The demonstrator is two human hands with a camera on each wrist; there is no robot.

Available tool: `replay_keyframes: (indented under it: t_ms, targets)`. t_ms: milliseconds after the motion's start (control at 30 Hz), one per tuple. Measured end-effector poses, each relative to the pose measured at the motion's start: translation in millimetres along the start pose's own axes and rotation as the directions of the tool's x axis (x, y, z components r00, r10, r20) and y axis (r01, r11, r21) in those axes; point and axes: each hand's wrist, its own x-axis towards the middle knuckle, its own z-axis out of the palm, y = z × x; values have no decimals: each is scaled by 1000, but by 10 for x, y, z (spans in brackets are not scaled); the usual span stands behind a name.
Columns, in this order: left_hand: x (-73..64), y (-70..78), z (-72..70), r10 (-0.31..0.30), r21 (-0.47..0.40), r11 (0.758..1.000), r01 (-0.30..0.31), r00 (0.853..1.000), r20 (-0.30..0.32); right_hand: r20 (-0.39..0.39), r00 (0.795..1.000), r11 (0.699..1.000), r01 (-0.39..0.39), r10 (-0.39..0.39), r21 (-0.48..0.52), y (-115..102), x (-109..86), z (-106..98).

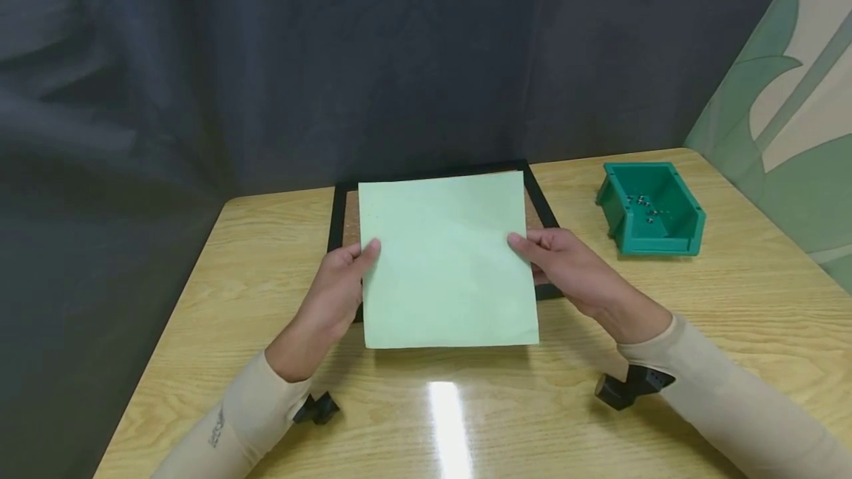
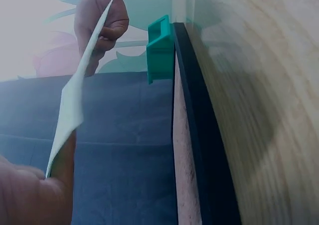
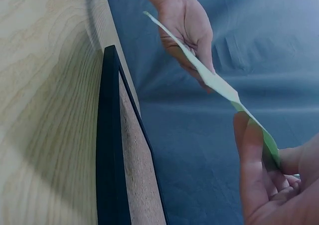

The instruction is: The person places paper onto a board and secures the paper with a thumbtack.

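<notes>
A square sheet of pale green paper (image 1: 447, 265) is held up above the table by both hands. My left hand (image 1: 336, 283) pinches its left edge, thumb on the front face and fingers behind. On the opposite edge, my right hand (image 1: 572, 268) grips the paper in the same way. Behind and below the sheet lies a black-framed board (image 1: 546, 202) with a brown, cork-like face, mostly hidden by the paper. Both wrist views show the sheet nearly edge-on, slightly bent, and raised clear of the frame (image 3: 107, 135).
A green plastic bin (image 1: 655, 209) holding several small metal pieces (image 1: 644, 205) stands at the right back of the wooden table (image 1: 665, 301). A dark curtain (image 1: 373, 58) hangs behind the table, and a patterned wall (image 1: 792, 117) is at the right.
</notes>
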Motion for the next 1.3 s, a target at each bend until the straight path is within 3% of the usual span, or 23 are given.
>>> replay_keyframes:
  t_ms: [200, 300, 500, 933, 1067, 1300]
  targets:
    - [-25, -5, -32, 11, 38, 999, -16, 992, 126, -81, 996, 999, -48, 48, 3, -17, 22, -61]
    - [-27, -9, -34, 9, 77, 997, -21, 988, 156, -97, 993, 998, -67, 69, 19, -23, 19, -85]
    - [-21, 12, -65, 6, 84, 996, -13, 996, 84, -74, 993, 996, -86, 88, 39, -16, 24, -83]
    - [-6, 52, -50, 8, -23, 1000, -10, 997, -74, 24, 999, 997, -40, 39, 73, 62, 28, -33]
    - [6, 49, -49, 3, -44, 999, -7, 997, -79, 31, 999, 998, -21, 20, 55, 79, 38, -26]
    - [7, 40, -55, -20, -55, 998, 18, 1000, -23, -19, 1000, 1000, -6, 7, 25, 111, 58, -43]
